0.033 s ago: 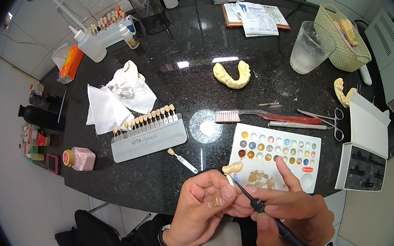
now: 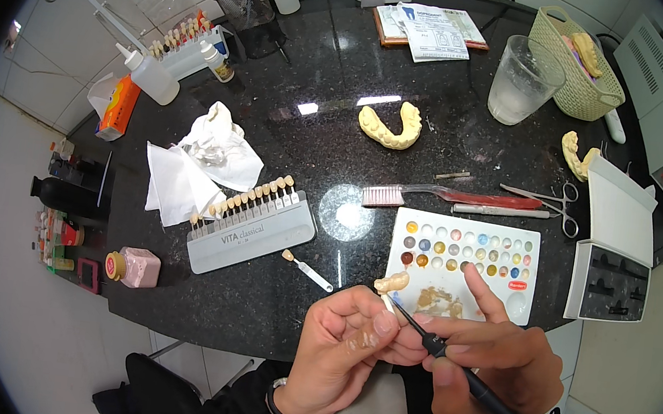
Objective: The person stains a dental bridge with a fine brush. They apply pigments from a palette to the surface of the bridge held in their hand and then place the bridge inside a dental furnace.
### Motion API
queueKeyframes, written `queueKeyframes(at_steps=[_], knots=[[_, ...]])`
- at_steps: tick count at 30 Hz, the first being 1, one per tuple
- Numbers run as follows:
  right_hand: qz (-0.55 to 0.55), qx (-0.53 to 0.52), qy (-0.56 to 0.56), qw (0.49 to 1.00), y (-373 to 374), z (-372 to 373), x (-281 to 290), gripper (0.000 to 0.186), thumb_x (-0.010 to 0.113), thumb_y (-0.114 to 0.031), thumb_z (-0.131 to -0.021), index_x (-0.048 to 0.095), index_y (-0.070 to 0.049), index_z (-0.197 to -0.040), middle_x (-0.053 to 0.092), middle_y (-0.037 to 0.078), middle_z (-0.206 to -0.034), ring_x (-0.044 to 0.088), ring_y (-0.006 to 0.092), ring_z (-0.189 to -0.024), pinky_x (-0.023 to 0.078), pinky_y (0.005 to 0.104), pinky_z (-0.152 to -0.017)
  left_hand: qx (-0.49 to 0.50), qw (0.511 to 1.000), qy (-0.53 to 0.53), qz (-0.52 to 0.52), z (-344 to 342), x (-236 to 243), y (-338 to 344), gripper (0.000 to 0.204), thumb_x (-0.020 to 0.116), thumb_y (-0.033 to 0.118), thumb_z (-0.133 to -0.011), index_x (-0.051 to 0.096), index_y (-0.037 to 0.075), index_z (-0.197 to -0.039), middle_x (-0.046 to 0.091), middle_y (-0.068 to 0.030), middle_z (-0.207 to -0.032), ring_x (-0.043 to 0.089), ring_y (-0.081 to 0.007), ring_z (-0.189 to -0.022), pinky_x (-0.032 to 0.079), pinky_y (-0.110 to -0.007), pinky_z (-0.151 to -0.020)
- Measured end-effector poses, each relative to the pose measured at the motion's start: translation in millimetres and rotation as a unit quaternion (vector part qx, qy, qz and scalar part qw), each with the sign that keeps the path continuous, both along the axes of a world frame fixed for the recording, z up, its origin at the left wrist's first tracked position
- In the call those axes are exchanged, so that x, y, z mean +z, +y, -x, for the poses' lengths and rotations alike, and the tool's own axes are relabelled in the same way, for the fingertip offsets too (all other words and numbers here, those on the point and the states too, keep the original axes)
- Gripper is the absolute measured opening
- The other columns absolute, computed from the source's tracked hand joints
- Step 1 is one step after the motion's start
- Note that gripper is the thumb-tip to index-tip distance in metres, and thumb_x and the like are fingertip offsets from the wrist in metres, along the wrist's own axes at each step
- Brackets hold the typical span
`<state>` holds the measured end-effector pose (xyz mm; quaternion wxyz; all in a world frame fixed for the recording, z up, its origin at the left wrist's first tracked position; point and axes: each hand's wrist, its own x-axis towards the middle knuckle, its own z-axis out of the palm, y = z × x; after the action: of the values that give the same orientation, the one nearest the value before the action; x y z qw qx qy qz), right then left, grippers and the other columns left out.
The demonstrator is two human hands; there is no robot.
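My left hand (image 2: 349, 346) is closed around a short white peg (image 2: 388, 303) that carries a cream-coloured dental bridge (image 2: 392, 282) at its top. In my right hand (image 2: 493, 361) is a thin brush with a black handle (image 2: 489, 397), its dark tip beside the peg just below the bridge. The right index finger stretches out over a white paint palette (image 2: 464, 290), which has rows of coloured wells and brown smears. Left of my hands, a single tooth shade tab (image 2: 308, 271) lies near a grey shade guide (image 2: 256, 235) with a row of tooth tabs.
A yellow dental cast (image 2: 391, 136) stands mid-table. Behind the palette lie a red-handled toothbrush (image 2: 454, 195) and forceps (image 2: 566, 207). An open white box (image 2: 610, 281) sits right. Tissues (image 2: 221, 147), a pink jar (image 2: 139, 268), a glass (image 2: 518, 85) and a basket (image 2: 579, 79) stand around.
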<state>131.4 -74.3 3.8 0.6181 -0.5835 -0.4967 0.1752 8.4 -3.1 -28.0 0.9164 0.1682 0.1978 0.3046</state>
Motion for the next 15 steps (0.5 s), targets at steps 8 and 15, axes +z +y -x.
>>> queueKeyframes(at_steps=[8,15], knots=[[0.017,0.035,-0.013,0.999,-0.4,-3.1,3.1,0.017,0.064,-0.005,-0.074,0.049,-0.004,-0.08,0.062,0.012,-0.067,0.066,0.026,-0.078,0.028,0.063,-0.095,0.024,1.0,0.0,0.001,-1.0,1.7,-1.2,0.008,0.051,0.007,-0.088,0.05,0.0,-0.087,0.063,-0.0195,-0.082,0.065,-0.0249,-0.075,0.056,-0.032,-0.068],[0.009,0.008,0.01,1.0,-1.4,-1.1,2.3,0.018,0.065,-0.005,-0.073,0.049,-0.004,-0.08,0.062,0.011,-0.066,0.066,0.0268,-0.078,0.026,0.0627,-0.096,0.009,1.0,0.002,0.002,-0.7,0.2,-1.0,0.008,0.051,0.008,-0.088,0.05,0.0,-0.087,0.063,-0.0191,-0.081,0.065,-0.0248,-0.075,0.056,-0.032,-0.068]])
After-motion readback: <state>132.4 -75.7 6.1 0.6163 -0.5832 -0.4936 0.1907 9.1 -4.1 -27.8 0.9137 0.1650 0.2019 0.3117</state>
